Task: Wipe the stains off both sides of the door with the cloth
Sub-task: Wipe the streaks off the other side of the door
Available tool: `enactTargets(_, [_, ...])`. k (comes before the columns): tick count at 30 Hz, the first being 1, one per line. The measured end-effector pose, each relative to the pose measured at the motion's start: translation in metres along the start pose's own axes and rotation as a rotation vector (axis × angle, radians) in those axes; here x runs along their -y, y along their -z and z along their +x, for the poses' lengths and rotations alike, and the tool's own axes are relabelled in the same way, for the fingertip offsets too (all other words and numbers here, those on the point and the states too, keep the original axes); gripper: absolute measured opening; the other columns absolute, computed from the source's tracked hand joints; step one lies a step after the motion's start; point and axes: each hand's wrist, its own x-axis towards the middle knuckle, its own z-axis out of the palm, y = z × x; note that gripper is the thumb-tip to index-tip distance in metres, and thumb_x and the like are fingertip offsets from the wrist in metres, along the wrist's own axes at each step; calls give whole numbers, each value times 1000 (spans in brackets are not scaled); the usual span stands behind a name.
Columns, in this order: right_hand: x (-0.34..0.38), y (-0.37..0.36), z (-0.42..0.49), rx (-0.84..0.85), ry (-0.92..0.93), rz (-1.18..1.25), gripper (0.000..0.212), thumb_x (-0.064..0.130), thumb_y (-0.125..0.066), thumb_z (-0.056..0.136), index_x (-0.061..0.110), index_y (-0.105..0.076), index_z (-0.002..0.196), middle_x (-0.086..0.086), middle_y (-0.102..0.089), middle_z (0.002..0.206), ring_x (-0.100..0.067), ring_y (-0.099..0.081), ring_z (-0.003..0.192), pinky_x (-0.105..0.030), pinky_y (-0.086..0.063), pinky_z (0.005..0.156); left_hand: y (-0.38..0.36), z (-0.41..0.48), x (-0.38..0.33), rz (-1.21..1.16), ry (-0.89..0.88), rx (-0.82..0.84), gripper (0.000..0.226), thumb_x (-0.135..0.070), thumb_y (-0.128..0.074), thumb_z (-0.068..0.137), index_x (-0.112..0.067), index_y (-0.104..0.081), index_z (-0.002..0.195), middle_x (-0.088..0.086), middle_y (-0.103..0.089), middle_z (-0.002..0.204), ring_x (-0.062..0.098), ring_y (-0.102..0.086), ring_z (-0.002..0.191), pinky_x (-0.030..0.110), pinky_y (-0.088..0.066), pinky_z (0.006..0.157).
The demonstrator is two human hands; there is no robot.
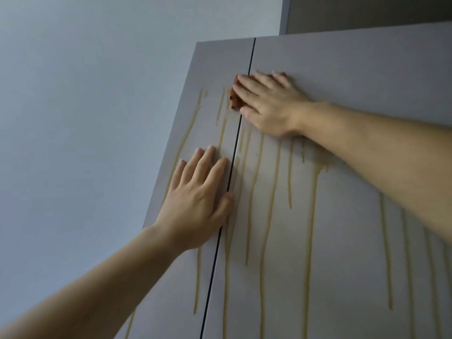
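Observation:
A grey door fills the right half of the head view, with a thin dark vertical groove running down it. Long yellowish drip stains streak its face below and left of my hands. My right hand presses flat, fingers straight, on an orange-red cloth near the top of the door, over the groove. Only the cloth's left edge shows past my fingers. My left hand lies flat on the door lower down, just left of the groove, holding nothing.
A pale blue-grey wall stands to the left of the door's edge. A darker grey frame or panel shows above the door's top edge.

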Motion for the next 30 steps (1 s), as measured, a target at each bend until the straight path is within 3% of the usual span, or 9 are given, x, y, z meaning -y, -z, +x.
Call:
enactTargets(3, [13, 7, 41, -3, -145, 39, 66, 52, -13, 107, 25, -2, 165, 5, 10, 173, -21, 12, 159, -51, 10, 126, 5, 0, 2, -9, -2, 27, 74, -61, -17, 98, -30, -11, 164, -3, 4, 173, 14, 15, 158, 43, 2, 130])
enactTargets(6, [46, -2, 27, 10, -14, 31, 66, 51, -13, 107, 24, -1, 165, 4, 11, 173, -22, 13, 158, -51, 11, 126, 11, -6, 4, -17, -7, 46, 73, -60, -18, 98, -29, -14, 164, -4, 0, 173, 13, 11, 159, 41, -1, 130])
enactTargets(10, [51, -15, -8, 24, 160, 21, 64, 51, -16, 107, 28, 2, 164, 7, 13, 172, -17, 14, 158, -47, 11, 127, 9, -25, 8, -4, -53, -35, 63, -51, -26, 103, -21, -31, 159, 4, -21, 170, 20, -6, 160, 47, -12, 129])
enactTargets(13, [38, -9, 23, 7, 70, 1, 64, 53, -14, 107, 29, 2, 165, 9, 13, 172, -16, 14, 158, -46, 10, 127, 1, -41, 11, -34, -28, -72, 60, -49, -27, 105, -20, -36, 156, 6, -26, 168, 22, -10, 159, 49, -17, 128])
enactTargets(17, [60, 4, 68, -11, -127, 36, 68, 55, -14, 106, 25, 0, 165, 4, 12, 172, -21, 14, 158, -51, 11, 126, -10, -50, 15, -60, -17, -58, 65, -50, -26, 104, -22, -24, 163, 1, -8, 173, 15, 8, 160, 45, -5, 130])
enactTargets(22, [97, -20, 27, 32, 215, -27, 76, 57, -6, 95, 27, 1, 165, 8, 11, 172, -16, 12, 158, -45, 12, 126, -13, -52, 23, -77, -68, -19, 68, -53, -21, 105, -26, -8, 165, 0, 9, 173, 15, 21, 157, 41, 11, 127])
enactTargets(24, [88, -13, 45, 44, 184, -29, 74, 56, -6, 96, 30, 1, 164, 10, 10, 172, -14, 11, 158, -43, 11, 126, -14, -53, 27, -78, -85, -21, 68, -53, -22, 105, -26, -6, 165, 0, 13, 172, 16, 23, 156, 41, 13, 127])
enactTargets(28, [91, -1, 83, 15, -68, -33, 65, 51, -13, 106, 26, 2, 165, 6, 12, 172, -18, 12, 158, -46, 11, 126, -15, -54, 30, -129, -97, -42, 67, -52, -21, 106, -23, -10, 166, 0, 10, 172, 16, 21, 157, 41, 10, 127])
enactTargets(30, [108, -10, 67, 23, 66, -49, 71, 53, -8, 99, 26, 1, 165, 6, 11, 172, -18, 12, 158, -45, 11, 125, -17, -57, 31, -136, -98, -49, 67, -51, -24, 106, -22, -12, 165, 1, 9, 172, 17, 20, 157, 42, 9, 127])
